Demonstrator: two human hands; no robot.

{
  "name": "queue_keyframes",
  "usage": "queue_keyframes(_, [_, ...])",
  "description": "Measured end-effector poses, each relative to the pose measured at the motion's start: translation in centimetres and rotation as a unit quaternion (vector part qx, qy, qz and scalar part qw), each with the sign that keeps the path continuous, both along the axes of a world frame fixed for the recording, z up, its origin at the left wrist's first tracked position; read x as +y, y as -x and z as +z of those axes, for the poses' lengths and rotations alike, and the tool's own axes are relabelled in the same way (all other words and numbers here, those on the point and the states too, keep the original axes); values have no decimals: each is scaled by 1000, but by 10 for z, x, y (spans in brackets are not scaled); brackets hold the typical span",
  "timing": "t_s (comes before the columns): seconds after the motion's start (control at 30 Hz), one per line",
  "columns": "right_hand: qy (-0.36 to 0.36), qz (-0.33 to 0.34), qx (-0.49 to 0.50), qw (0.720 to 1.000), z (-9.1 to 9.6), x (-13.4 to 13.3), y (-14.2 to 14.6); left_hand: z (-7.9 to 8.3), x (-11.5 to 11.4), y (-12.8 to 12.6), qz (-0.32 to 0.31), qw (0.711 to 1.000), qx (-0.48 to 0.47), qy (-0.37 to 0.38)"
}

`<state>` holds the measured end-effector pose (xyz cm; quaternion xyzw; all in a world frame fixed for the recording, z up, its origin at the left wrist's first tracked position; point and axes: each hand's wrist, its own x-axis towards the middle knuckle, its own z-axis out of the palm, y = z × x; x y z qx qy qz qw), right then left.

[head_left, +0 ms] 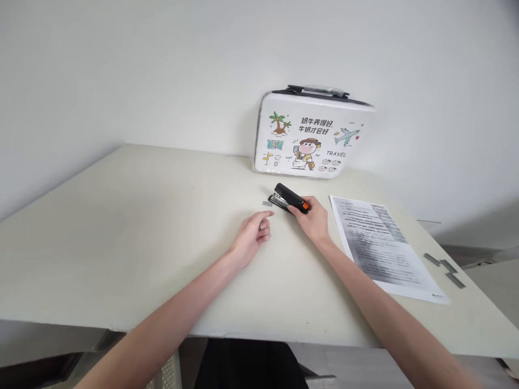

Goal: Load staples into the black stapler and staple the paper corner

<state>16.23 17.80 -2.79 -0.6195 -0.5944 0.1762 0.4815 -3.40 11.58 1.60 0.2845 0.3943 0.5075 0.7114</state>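
A black stapler [287, 196] with an orange rear end lies on the pale table [133, 227]. My right hand [312, 220] grips the stapler's rear end. A small grey strip of staples [267, 203] lies on the table just left of the stapler's front. My left hand [253, 233] rests on the table a little below that strip, with its fingers curled and the index finger and thumb reaching toward the strip. Nothing shows between its fingers.
A printed sheet of paper [381, 246] lies to the right of my right hand. Three grey staple strips [444, 268] lie near the table's right edge. A white case [308, 132] with cartoon pictures and a black handle stands against the wall behind the stapler.
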Motion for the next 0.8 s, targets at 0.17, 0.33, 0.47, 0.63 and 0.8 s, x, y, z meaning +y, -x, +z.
queue_keyframes(0.17, [4, 22, -1, 1000, -1, 19, 31, -6, 9, 3, 4, 996, -71, 45])
queue_keyframes(0.33, [-8, 66, -12, 998, -2, 20, 40, -8, 14, 4, 16, 992, -111, 66])
queue_keyframes(0.47, [-125, 61, -44, 989, 4, -11, 28, -3, 15, 2, 10, 989, -120, 85])
queue_keyframes(0.63, [-135, 177, -143, 964, 22, -63, 18, 0, 8, -3, -38, 991, -114, 58])
queue_keyframes(0.8, [-105, 231, -191, 948, 30, -95, 9, -1, -15, -21, -114, 987, -105, 46])
